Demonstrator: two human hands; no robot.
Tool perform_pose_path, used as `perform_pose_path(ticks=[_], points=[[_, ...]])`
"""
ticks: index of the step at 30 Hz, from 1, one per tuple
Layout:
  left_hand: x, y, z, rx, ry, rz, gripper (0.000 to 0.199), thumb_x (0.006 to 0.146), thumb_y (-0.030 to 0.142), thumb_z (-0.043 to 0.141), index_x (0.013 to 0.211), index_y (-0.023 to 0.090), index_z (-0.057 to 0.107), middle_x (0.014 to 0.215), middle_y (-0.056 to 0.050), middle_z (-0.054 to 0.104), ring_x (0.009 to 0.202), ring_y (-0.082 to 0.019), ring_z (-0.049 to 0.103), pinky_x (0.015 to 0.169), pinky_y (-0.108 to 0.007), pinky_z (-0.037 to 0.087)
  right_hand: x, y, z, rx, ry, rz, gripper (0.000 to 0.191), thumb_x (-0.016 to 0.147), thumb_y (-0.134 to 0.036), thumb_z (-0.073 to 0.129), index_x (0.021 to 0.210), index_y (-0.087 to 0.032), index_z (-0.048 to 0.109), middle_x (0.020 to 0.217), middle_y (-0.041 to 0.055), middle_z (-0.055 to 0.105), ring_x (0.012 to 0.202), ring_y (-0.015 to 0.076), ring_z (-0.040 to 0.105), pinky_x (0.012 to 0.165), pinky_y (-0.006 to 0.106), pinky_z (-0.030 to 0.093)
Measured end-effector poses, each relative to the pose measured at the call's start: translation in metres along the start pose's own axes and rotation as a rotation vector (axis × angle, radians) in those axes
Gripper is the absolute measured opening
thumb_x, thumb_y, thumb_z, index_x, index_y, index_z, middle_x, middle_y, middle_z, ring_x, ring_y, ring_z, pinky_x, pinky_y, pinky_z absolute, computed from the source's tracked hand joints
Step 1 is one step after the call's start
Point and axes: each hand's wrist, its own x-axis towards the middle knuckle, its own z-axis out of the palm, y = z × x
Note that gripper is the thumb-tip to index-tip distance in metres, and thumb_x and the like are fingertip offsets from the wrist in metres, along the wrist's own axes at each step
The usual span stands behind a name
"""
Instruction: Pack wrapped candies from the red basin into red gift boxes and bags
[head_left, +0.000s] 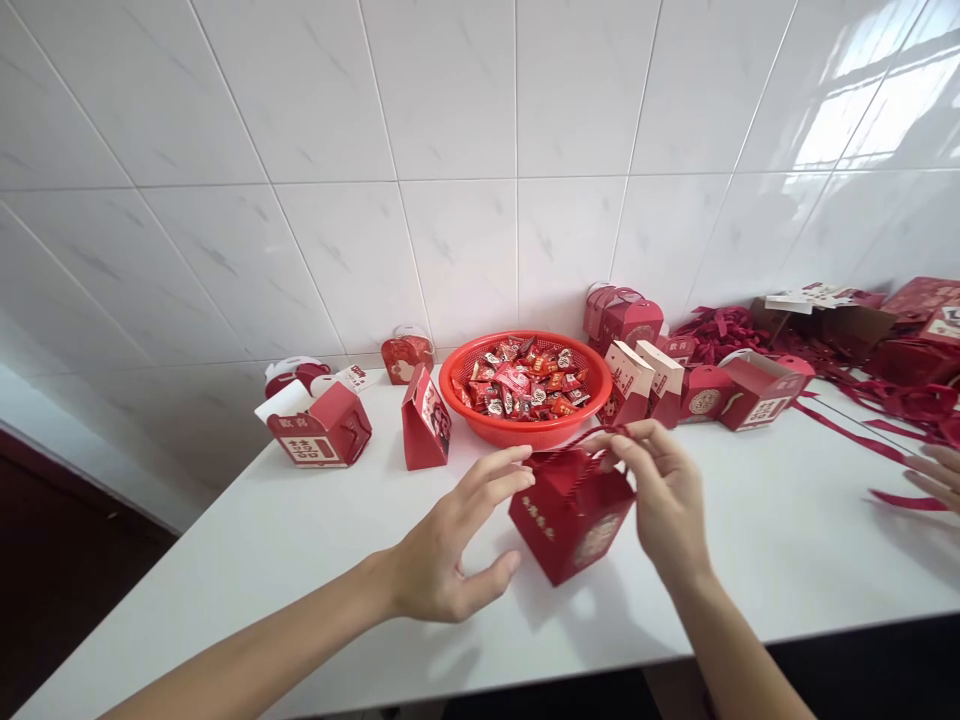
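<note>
A dark red candy box [551, 520] with gold characters and a round gold pattern is slightly tilted near the middle of the white table [360, 600]. Its twisted red cord handle [581, 475] rises above the top. My right hand [667, 490] pinches this cord at the box's upper right. On the other side, my left hand [450, 545] is open, thumb and fingers apart, its fingertips close to the box's upper left edge. Whether they touch it I cannot tell. Just behind the box stands a red plastic basket [487, 430] full of wrapped candies [517, 378].
Left of the basket stand an open red box [319, 425], a triangular red box [425, 420] and smaller boxes. Several more boxes [757, 390] stand at right, beside piled red ribbons [720, 335]. Another person's hand [937, 475] enters at the right edge. A tiled wall [457, 230] closes the back.
</note>
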Motion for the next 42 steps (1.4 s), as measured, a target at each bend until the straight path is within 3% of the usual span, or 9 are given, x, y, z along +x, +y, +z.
perform_pose_path(ticks=[7,11,14,24,29,32,35,38,42], points=[[-0.004,-0.010,0.000,0.065,-0.038,-0.068,0.048,0.088,0.012,0.056,0.135,0.021,0.047,0.149,-0.018,0.045,0.138,-0.029,0.046,0.106,-0.042,0.049,0.057,0.009,-0.087,-0.066,0.386,-0.095,0.018,0.070,-0.031,0.071,0.072,-0.021,0.057,0.065,-0.0020,0.068,0.058,0.0143,0.062,0.057,0.025,0.047],[-0.004,-0.011,0.000,0.086,-0.072,-0.103,0.038,0.091,0.012,0.055,0.128,0.021,0.053,0.146,-0.017,0.049,0.136,-0.027,0.049,0.105,-0.039,0.049,0.097,0.021,-0.128,-0.151,0.468,-0.115,0.013,0.073,-0.016,0.062,0.067,-0.021,0.052,0.057,-0.0002,0.066,0.054,0.0143,0.060,0.060,0.028,0.045],[-0.005,-0.011,0.000,0.077,-0.078,-0.101,0.037,0.092,0.013,0.054,0.128,0.022,0.053,0.146,-0.017,0.048,0.132,-0.025,0.053,0.102,-0.037,0.051,0.121,0.029,-0.146,-0.251,0.534,-0.104,0.019,0.074,-0.007,0.058,0.063,-0.021,0.051,0.052,-0.0005,0.063,0.054,0.0143,0.059,0.064,0.029,0.045],[-0.003,-0.008,-0.001,0.068,-0.095,-0.150,0.027,0.092,0.012,0.053,0.118,0.019,0.059,0.141,-0.017,0.053,0.116,-0.023,0.064,0.093,-0.034,0.056,0.150,0.054,-0.146,-0.391,0.791,-0.135,0.021,0.074,-0.007,0.052,0.064,-0.024,0.044,0.057,-0.0030,0.053,0.060,0.0158,0.055,0.067,0.030,0.043],[-0.003,-0.013,-0.003,0.087,-0.081,-0.153,0.025,0.093,0.014,0.053,0.117,0.018,0.061,0.143,-0.017,0.051,0.101,-0.018,0.068,0.091,-0.033,0.056,0.144,0.051,-0.141,-0.520,0.808,-0.110,0.012,0.071,-0.018,0.059,0.065,-0.022,0.050,0.066,-0.0016,0.049,0.071,0.0196,0.049,0.083,0.038,0.042],[0.000,-0.021,-0.013,0.164,-0.011,-0.135,0.025,0.093,0.014,0.052,0.115,0.018,0.063,0.142,-0.016,0.052,0.104,-0.018,0.067,0.094,-0.033,0.056,0.144,0.049,-0.146,-0.593,0.852,-0.129,0.013,0.069,-0.019,0.055,0.064,-0.025,0.046,0.072,0.0014,0.048,0.086,0.0251,0.051,0.093,0.044,0.039],[0.003,-0.032,-0.032,0.329,0.145,-0.198,0.023,0.094,0.017,0.051,0.110,0.019,0.067,0.139,-0.013,0.054,0.117,-0.022,0.062,0.103,-0.038,0.052,0.148,0.053,-0.158,-0.662,0.934,-0.261,0.012,0.066,-0.019,0.054,0.064,-0.026,0.045,0.078,0.0073,0.054,0.101,0.0324,0.051,0.099,0.052,0.035],[0.003,-0.049,-0.054,0.521,0.329,-0.376,0.024,0.093,0.026,0.054,0.108,0.020,0.071,0.140,-0.012,0.053,0.129,-0.028,0.054,0.111,-0.045,0.045,0.151,0.059,-0.165,-0.658,0.970,-0.480,0.012,0.064,-0.019,0.060,0.067,-0.025,0.050,0.089,0.0143,0.059,0.106,0.0382,0.052,0.101,0.060,0.030],[-0.004,-0.073,-0.071,0.599,0.378,-0.583,0.031,0.088,0.038,0.057,0.108,0.022,0.075,0.142,-0.012,0.052,0.133,-0.033,0.050,0.112,-0.052,0.041,0.140,0.059,-0.142,-0.667,0.740,-0.759,0.001,0.075,-0.023,0.060,0.075,-0.023,0.059,0.097,0.0161,0.065,0.107,0.0384,0.057,0.100,0.062,0.035]])
